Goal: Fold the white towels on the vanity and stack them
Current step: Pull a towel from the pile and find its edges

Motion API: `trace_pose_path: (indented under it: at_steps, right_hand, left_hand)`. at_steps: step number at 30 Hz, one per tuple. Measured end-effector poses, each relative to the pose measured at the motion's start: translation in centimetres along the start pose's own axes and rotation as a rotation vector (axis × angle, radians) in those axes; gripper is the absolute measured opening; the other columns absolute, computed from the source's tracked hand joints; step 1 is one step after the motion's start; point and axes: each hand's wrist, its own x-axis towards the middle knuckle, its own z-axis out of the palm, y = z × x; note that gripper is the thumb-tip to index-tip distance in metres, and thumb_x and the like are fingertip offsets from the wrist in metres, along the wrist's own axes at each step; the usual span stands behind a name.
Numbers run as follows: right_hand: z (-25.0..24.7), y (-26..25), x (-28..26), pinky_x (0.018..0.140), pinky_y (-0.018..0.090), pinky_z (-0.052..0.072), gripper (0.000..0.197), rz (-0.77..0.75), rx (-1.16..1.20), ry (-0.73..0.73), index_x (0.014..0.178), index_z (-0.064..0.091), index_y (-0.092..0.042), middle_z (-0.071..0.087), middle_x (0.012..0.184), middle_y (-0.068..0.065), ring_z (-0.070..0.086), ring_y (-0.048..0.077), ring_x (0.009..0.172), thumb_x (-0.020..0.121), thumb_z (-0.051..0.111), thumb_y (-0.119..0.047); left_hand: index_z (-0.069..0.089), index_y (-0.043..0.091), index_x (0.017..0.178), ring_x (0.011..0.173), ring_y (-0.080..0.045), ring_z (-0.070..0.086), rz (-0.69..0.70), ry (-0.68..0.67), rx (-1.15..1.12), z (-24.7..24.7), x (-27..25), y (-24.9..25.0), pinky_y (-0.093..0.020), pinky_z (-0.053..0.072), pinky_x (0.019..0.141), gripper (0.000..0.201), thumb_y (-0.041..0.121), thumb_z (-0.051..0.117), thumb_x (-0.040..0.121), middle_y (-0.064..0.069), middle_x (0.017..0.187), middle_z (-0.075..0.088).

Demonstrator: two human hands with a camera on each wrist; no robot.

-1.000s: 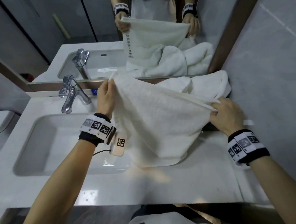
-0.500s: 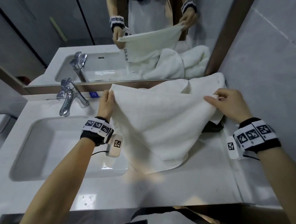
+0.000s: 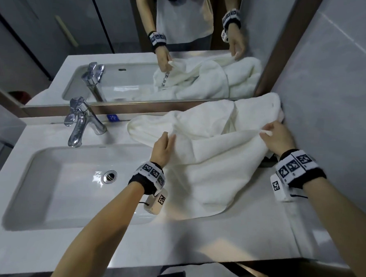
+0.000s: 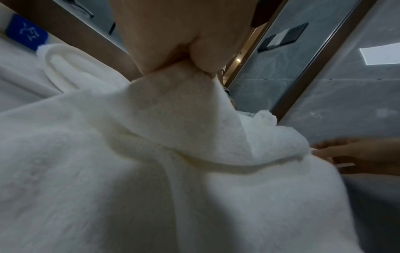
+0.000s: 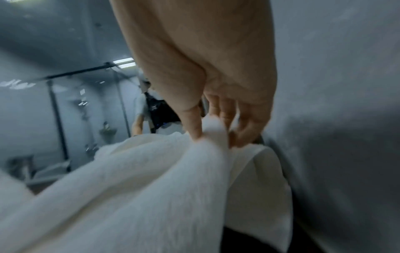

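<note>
White terry towel [image 3: 206, 169] is lying right of the white rectangular sink [image 3: 54, 186]; left hand [image 3: 162, 148] and right hand [image 3: 277, 139] are each pinching its upper edge.

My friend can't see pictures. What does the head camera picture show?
Two hands hold a white towel by its top edge over a white vanity: the left hand pinches one corner, the right hand the other. More white towels are heaped behind it by the mirror, and a sink with a chrome tap sits to the left.
</note>
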Motion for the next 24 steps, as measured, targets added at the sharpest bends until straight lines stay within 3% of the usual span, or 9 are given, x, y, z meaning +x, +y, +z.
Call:
trace_pose_path:
  at_steps: [2,4,7,8,11,15,18,21,24]
  right_hand:
    - [0.2,-0.9,-0.4,0.091,0.04,0.046,0.02,-0.133,-0.114,0.056,0.104,0.061,-0.011,0.057,0.118,0.013,0.055,0.034,0.108,0.083,0.061,-0.012]
    - [0.9,-2.9,-1.2,0.093,0.041,0.046,0.019,-0.335,-0.028,0.029,0.102,0.064,-0.012,0.058,0.113,0.01,0.057,0.029,0.106,0.083,0.065,-0.013]
    - [2.6,-6.8,-2.7,0.088,0.014,0.041,0.024,-0.58,0.154,-0.245,0.107,0.065,-0.009,0.063,0.11,0.007,0.059,0.02,0.103,0.084,0.069,-0.016]
    - [3.3,-8.0,-3.2,0.088,0.011,0.04,0.027,-0.607,0.183,-0.322,0.109,0.065,-0.011,0.063,0.112,0.005,0.058,0.016,0.104,0.084,0.069,-0.019]
    - [5.3,-10.5,-3.8,0.092,0.017,0.04,0.029,-0.636,0.224,-0.452,0.111,0.064,-0.016,0.062,0.115,-0.002,0.055,0.008,0.107,0.084,0.069,-0.027]
    - [7.1,-11.9,-3.9,0.084,0.013,0.04,0.021,-0.688,0.198,-0.498,0.099,0.064,-0.012,0.066,0.102,0.0,0.058,0.012,0.097,0.084,0.069,-0.027]
    - [7.6,-12.0,-4.0,0.076,0.021,0.044,0.014,-0.685,0.231,-0.484,0.09,0.059,-0.011,0.063,0.083,-0.003,0.059,0.019,0.081,0.088,0.063,-0.024]
    - [6.8,-12.0,-3.8,0.066,0.017,0.039,0.012,-0.662,0.273,-0.393,0.091,0.05,-0.019,0.055,0.08,-0.012,0.054,0.009,0.074,0.093,0.054,-0.031]
    - [4.9,-12.3,-3.4,0.07,0.023,0.038,0.017,-0.63,0.323,-0.31,0.096,0.045,-0.016,0.057,0.083,-0.003,0.052,0.007,0.075,0.097,0.046,-0.033]
  left_hand:
    - [0.026,0.018,0.07,0.061,-0.014,0.028,0.017,-0.02,-0.013,0.2,-0.2,0.3,-0.027,0.021,0.057,0.034,0.024,0.038,0.101,0.005,0.065,0.03]
    - [0.028,0.017,0.071,0.061,-0.012,0.03,0.06,-0.049,-0.012,0.1,-0.4,0.9,-0.024,0.024,0.056,0.032,0.025,0.036,0.101,0.006,0.066,0.032]
    - [0.028,0.024,0.068,0.06,-0.007,0.031,0.141,-0.069,-0.004,-0.2,-0.7,2.0,-0.019,0.028,0.057,0.034,0.024,0.037,0.101,0.009,0.065,0.032]
    - [0.029,0.025,0.068,0.061,-0.007,0.032,0.17,-0.071,-0.007,-0.4,-0.8,2.3,-0.019,0.029,0.058,0.034,0.022,0.037,0.101,0.01,0.065,0.033]
    - [0.037,0.019,0.071,0.068,-0.013,0.035,0.253,-0.072,-0.004,-1.0,-1.1,2.9,-0.022,0.028,0.063,0.029,0.016,0.04,0.1,0.01,0.069,0.035]
    - [0.042,0.016,0.076,0.073,-0.017,0.037,0.312,-0.061,0.006,-1.5,-1.7,3.1,-0.027,0.029,0.07,0.024,0.013,0.039,0.1,0.007,0.072,0.038]
    - [0.045,0.013,0.082,0.071,-0.014,0.043,0.235,-0.053,-0.07,-1.7,-2.4,2.5,-0.03,0.035,0.068,0.019,0.021,0.041,0.1,0.003,0.075,0.045]
    - [0.047,0.008,0.092,0.073,-0.022,0.053,0.135,-0.053,-0.042,-1.6,-3.0,1.4,-0.038,0.042,0.068,0.021,0.029,0.047,0.097,-0.007,0.08,0.056]
    - [0.047,0.002,0.092,0.072,-0.028,0.054,0.095,-0.056,0.018,-1.4,-3.4,0.7,-0.044,0.044,0.071,0.025,0.027,0.045,0.098,-0.015,0.078,0.058]
